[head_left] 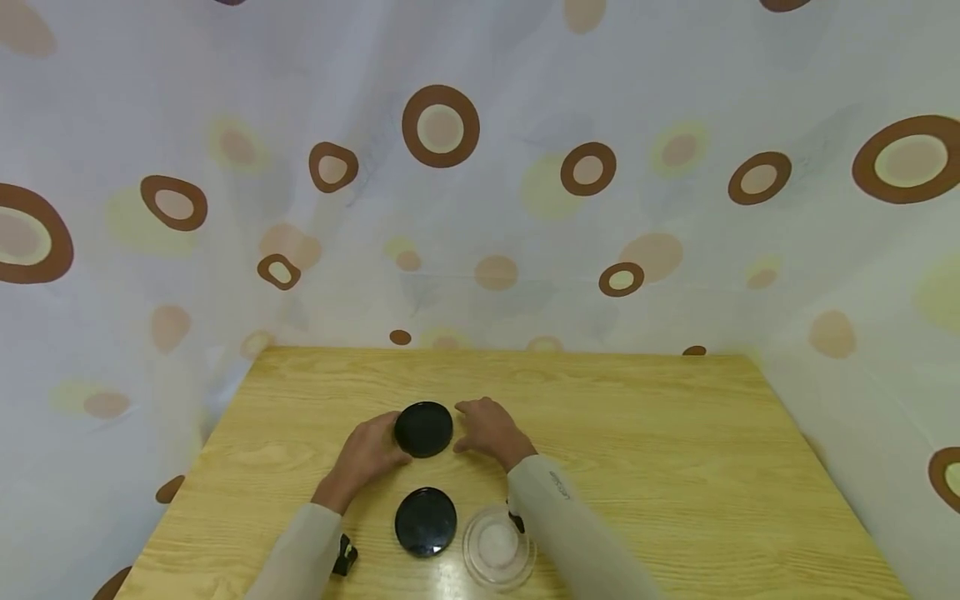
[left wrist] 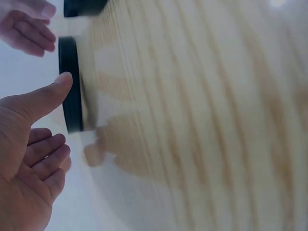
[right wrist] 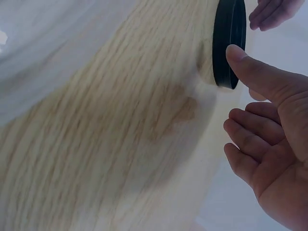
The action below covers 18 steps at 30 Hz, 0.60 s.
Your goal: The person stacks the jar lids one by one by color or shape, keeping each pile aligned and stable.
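A black round shallow lid (head_left: 423, 429) lies between the two hands on the wooden table. My left hand (head_left: 372, 447) reaches round its left side, thumb at the near edge and fingers at the far edge. In the left wrist view the thumb (left wrist: 57, 89) overlaps the lid's rim (left wrist: 71, 91), while the other fingers are loosely bent, apart from it. To the right, my right hand (head_left: 487, 429) has its thumb and fingers spread, with a small gap to the lid in the head view. The right wrist view shows the lid's side wall (right wrist: 224, 53) beyond the thumb.
Nearer the body lies a second black round lid (head_left: 426, 522). Beside it is a clear round dish or lid (head_left: 498, 548), close under the right sleeve (head_left: 570, 517). A patterned cloth (head_left: 495, 208) hangs behind and at both sides of the table (head_left: 660, 450).
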Tool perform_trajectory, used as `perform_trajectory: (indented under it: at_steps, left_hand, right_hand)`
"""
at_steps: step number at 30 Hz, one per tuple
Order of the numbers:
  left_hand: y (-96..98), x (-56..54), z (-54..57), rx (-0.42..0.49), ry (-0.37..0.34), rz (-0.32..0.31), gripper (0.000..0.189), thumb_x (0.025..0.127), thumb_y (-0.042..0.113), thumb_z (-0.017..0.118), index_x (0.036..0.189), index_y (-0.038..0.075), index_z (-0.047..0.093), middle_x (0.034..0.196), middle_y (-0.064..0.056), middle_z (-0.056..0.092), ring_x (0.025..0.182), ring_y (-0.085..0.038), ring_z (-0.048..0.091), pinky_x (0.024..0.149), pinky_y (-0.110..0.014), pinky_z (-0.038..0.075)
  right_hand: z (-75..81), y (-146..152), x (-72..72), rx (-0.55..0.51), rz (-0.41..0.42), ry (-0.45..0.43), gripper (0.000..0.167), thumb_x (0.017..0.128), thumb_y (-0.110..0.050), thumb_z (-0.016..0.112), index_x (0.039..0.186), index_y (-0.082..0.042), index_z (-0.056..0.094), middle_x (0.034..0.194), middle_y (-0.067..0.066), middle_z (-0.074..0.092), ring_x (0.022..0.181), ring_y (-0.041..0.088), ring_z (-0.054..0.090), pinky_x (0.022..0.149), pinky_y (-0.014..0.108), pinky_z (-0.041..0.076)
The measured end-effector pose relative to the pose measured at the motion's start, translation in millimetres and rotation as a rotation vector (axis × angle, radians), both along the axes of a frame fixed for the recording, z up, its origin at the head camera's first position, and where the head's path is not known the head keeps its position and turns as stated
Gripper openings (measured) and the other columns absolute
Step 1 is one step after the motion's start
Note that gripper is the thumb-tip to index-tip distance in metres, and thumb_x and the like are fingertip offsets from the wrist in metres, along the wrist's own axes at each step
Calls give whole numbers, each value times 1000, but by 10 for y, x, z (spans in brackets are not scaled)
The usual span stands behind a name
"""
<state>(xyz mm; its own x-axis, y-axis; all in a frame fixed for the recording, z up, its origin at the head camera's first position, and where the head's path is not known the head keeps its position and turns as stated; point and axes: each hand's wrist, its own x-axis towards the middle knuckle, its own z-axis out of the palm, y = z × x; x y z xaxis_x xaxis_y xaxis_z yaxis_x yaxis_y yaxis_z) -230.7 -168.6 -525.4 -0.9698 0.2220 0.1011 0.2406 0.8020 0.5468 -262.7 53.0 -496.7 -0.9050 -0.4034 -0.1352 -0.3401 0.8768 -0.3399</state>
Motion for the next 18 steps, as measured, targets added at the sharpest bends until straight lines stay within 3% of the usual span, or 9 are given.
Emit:
perform_trajectory:
  at_steps: [3, 8, 12, 15, 18]
  left_hand:
    - [-40, -45, -33, 6, 8, 4, 68, 70, 21, 84, 128, 1, 56, 126, -16, 62, 116, -36, 58, 98, -49, 47]
    - [-33, -47, -67, 45, -53, 32, 73, 72, 21, 83, 132, -4, 51, 131, -23, 57, 121, -40, 53, 101, -51, 45]
    - [0, -46, -80, 73, -85, 42, 71, 73, 21, 82, 132, -3, 51, 132, -22, 56, 123, -39, 52, 103, -50, 44]
    - [16, -50, -88, 82, -78, 42, 69, 73, 20, 82, 131, -2, 53, 130, -21, 58, 122, -39, 53, 102, -51, 44]
    - [30, -49, -91, 97, -84, 47, 66, 74, 20, 82, 130, -1, 54, 129, -20, 59, 122, -38, 53, 103, -50, 44]
  right_hand:
    - [-5, -38, -17, 0, 7, 14, 68, 74, -31, 81, 132, -6, 55, 129, 11, 61, 119, 32, 56, 100, 41, 48]
    - [-61, -64, -21, -2, 2, 27, 68, 71, -29, 84, 128, -4, 57, 122, 11, 65, 114, 31, 58, 97, 42, 49]
    - [-116, -67, -22, -22, -6, 42, 46, 71, -25, 84, 108, -6, 66, 100, 8, 69, 94, 27, 64, 82, 39, 54]
    - [-142, -64, -20, -52, -10, 63, 37, 71, -22, 84, 101, -10, 67, 93, 5, 69, 88, 25, 64, 78, 39, 54]
    - [-154, -64, -7, -64, -9, 83, 42, 73, -20, 81, 111, -8, 67, 102, 7, 70, 94, 26, 64, 83, 39, 54]
